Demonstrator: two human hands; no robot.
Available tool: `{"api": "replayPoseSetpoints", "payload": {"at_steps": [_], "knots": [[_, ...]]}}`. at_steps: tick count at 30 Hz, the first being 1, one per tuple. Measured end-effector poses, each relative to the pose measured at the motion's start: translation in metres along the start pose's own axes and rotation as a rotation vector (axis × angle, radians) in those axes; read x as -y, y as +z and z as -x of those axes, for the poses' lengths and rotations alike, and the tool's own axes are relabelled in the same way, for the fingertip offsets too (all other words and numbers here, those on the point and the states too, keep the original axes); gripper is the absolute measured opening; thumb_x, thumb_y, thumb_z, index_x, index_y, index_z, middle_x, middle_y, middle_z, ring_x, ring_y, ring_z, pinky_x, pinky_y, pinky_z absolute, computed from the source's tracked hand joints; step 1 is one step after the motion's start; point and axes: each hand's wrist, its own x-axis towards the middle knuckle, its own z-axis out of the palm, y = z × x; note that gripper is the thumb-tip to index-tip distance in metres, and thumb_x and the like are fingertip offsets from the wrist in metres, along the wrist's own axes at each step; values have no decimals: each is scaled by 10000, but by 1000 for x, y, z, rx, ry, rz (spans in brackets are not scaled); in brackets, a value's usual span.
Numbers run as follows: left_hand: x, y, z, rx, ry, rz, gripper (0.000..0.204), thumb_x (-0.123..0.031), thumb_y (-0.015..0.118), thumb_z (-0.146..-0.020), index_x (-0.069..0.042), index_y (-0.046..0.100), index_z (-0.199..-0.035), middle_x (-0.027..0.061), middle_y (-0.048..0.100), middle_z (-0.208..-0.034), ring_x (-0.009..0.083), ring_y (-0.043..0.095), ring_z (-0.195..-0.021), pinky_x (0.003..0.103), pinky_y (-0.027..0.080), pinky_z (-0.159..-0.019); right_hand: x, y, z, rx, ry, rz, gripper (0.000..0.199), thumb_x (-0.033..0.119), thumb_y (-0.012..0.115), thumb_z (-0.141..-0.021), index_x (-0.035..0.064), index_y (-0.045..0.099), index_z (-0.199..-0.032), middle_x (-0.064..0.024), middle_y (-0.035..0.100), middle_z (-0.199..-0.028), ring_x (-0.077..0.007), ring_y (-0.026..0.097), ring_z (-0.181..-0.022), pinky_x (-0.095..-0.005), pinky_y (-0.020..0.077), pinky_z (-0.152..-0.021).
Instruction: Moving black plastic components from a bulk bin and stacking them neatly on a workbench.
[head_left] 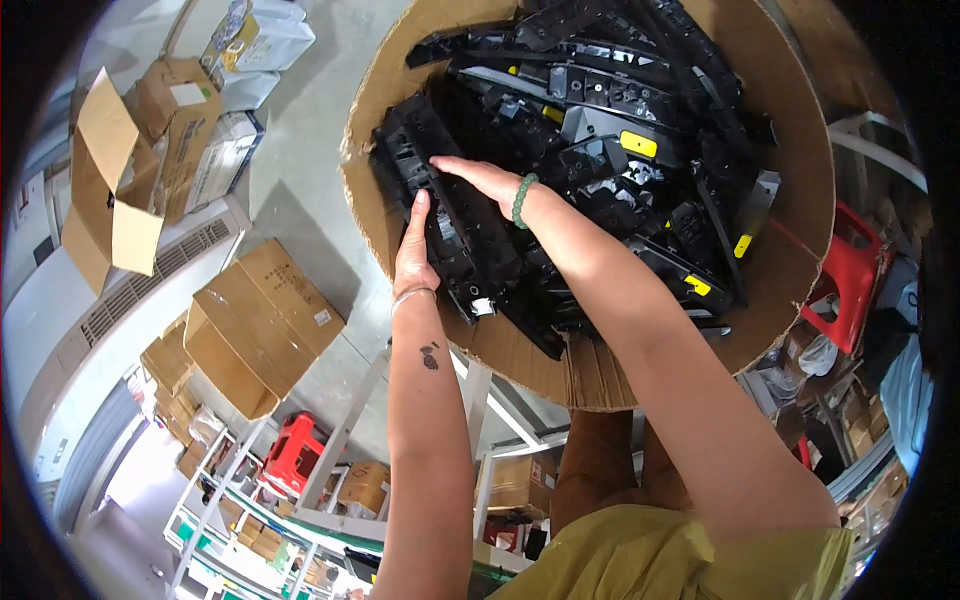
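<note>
My left hand (pixel 414 262) lies against the near left side of a long black plastic part (pixel 455 225), its fingers straight and pointing away from me. My right hand (pixel 485 182), with a green bead bracelet at the wrist, is stretched flat across the far half of the same part, fingertips pointing left. Neither hand's fingers wrap around anything visible. The part leans along the left wall of a large cardboard box (pixel 800 190). Many similar black plastic parts (pixel 610 90) are heaped in the box, some with yellow labels (pixel 638 145). The palms' undersides are hidden.
Cardboard cartons (pixel 265 315) stand on the floor at left, one with raised flaps (pixel 110 150). A white metal frame (pixel 480 400) is beneath the box's near edge. Red plastic stools (pixel 293 453) show at lower left and at right. Shelving with small cartons (pixel 262 540) fills the lower left.
</note>
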Motion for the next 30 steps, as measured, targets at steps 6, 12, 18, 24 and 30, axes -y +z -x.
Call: {"api": "replayPoseSetpoints", "payload": {"at_steps": [6,12,18,24,30], "knots": [[-5,14,-8,66,43,-30,508,-450,629,-713,-100,576,-1077,63,615,-996,222,576,-875,355,454,-813,-4,-20,-16,5,86,71,682,511,676,-695,44,525,-1169,-107,577,-1103,-197,557,-985,-327,451,-846],[12,12,9,100,197,91,407,-320,624,-757,-50,570,-1056,77,618,-960,210,588,-819,326,474,-774,-16,-18,15,98,-146,137,612,318,779,-648,14,527,-1115,-76,609,-975,-154,571,-910,-287,464,-809],[21,41,101,206,475,297,532,-459,503,-828,-81,476,-1202,90,541,-1128,232,532,-1005,361,435,-883,30,25,132,116,-388,292,478,226,772,-668,9,570,-1043,-36,603,-975,-92,539,-891,-253,431,-828],[52,56,229,161,378,416,493,-457,497,-846,-77,505,-1160,70,575,-1034,186,549,-950,325,442,-846,54,78,249,207,-295,357,479,173,749,-694,13,537,-1094,-35,591,-1004,-109,542,-897,-258,438,-820],[123,71,406,426,156,836,343,-320,569,-834,-71,537,-1068,33,570,-1002,133,544,-946,310,455,-831,22,113,393,356,-17,465,413,69,657,-751,13,522,-1138,-52,579,-1060,-161,550,-960,-297,424,-867]]}}
